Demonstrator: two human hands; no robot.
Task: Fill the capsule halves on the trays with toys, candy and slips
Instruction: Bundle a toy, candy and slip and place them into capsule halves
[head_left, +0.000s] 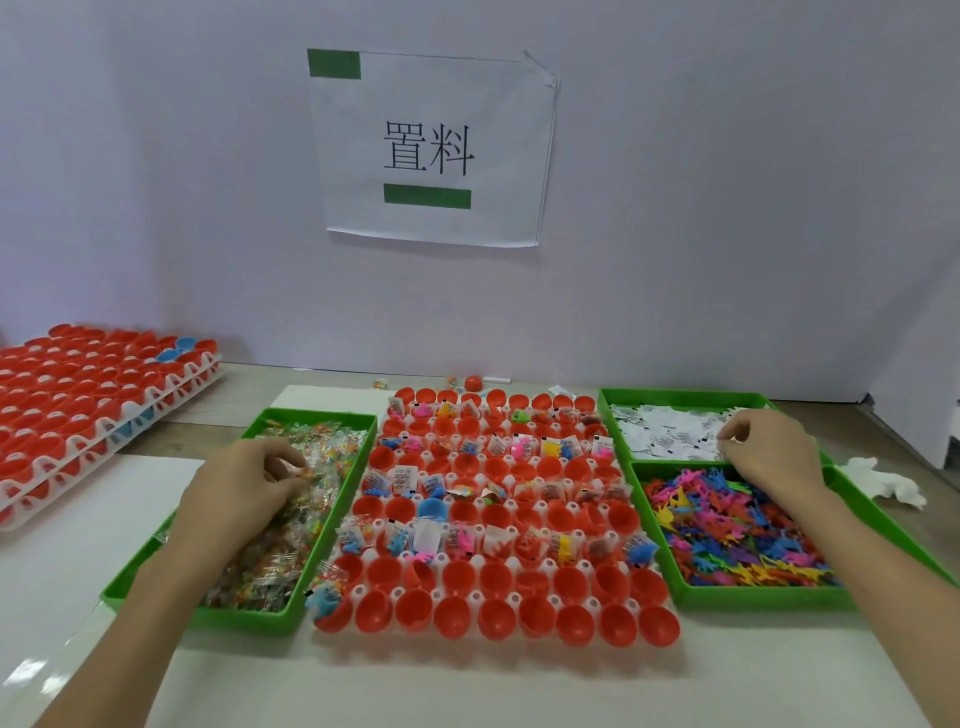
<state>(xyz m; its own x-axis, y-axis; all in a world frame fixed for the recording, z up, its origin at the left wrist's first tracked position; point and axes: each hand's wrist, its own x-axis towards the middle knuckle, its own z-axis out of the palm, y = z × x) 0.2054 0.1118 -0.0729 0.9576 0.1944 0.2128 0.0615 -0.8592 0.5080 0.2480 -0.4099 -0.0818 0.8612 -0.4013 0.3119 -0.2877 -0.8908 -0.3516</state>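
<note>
With left hand (249, 488) pinching candy (304, 474) and right hand (769, 447) seemingly pinching a slip (723, 442), gathering fillings; next, accurate drops into empty front-row capsule halves (452, 618).

White paper sheet (431, 150) on the wall — reads "置料".

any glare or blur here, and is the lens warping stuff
Head view: soft even light, one glare patch on the glossy white tabletop at lower left. Head view: candy packets by the left hand look smeared; the wall sign reads sharp. Head view: wide-angle stretch skews the stacked capsule trays at left.
</note>
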